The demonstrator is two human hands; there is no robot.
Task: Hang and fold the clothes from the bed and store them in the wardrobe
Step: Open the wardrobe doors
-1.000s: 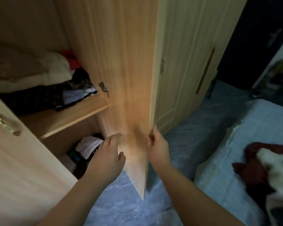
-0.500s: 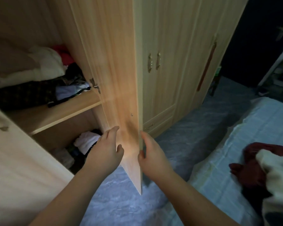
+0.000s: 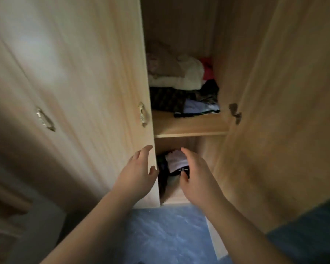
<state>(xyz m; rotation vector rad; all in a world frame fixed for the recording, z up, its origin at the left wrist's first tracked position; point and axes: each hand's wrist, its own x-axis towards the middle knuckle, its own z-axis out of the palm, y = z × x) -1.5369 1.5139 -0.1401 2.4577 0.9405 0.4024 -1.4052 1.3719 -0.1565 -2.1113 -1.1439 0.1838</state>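
The light wooden wardrobe (image 3: 191, 128) stands straight ahead with its middle compartment showing. The right door (image 3: 286, 119) hangs wide open; the left door (image 3: 95, 103) is nearly shut. My left hand (image 3: 139, 168) is open, its fingers at the lower edge of the left door. My right hand (image 3: 196, 172) is open and empty in front of the lower compartment, just before a white folded garment (image 3: 176, 159) on dark clothes. On the shelf above lie cream bedding (image 3: 181, 77), a red item (image 3: 208, 70) and dark clothes (image 3: 171, 101).
Blue marbled floor (image 3: 166, 237) lies below the wardrobe. Another wardrobe door with a metal handle (image 3: 45, 120) is on the left. A dark blue surface (image 3: 309, 233) fills the lower right corner. A hinge (image 3: 235, 112) sticks out on the right door's inner side.
The view has swung left from the bed to the wardrobe interior. My right hand has let go of the right door, which now stands wide open; both hands have moved toward the lower compartment.
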